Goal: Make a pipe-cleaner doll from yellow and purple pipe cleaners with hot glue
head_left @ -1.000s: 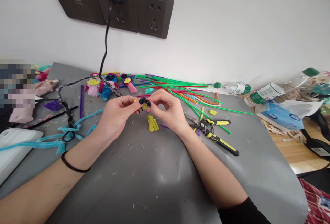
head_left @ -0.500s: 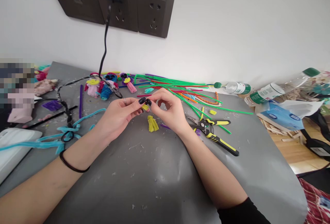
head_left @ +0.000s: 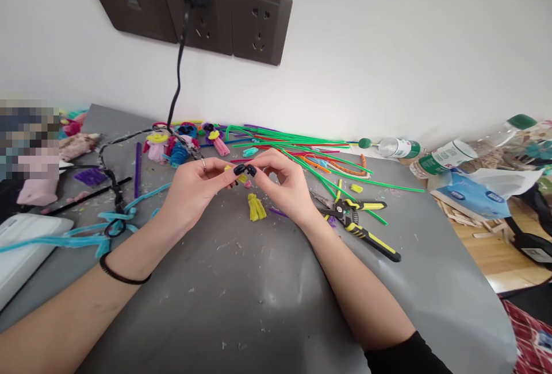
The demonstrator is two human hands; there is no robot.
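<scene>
Both hands barely shifted: left hand (head_left: 194,187) and right hand (head_left: 287,184) still pinch the small yellow piece (head_left: 242,177) between thumbs and fingertips above the grey mat (head_left: 259,305); yellow bundle (head_left: 256,207) untouched below.

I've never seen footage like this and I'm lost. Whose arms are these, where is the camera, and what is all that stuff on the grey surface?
The camera sits on a person's head, looking forward and down, so the two bare arms are that person's own. The left hand and right hand meet over a grey table and pinch a small yellow fuzzy piece between the fingertips. Just below lies a yellow bundle. Right of it lie black-and-yellow pliers. Behind are long green sticks, small colourful figures and a blue fuzzy strand. Plastic bottles lie at the far right. A black cable hangs from a wall socket.
</scene>
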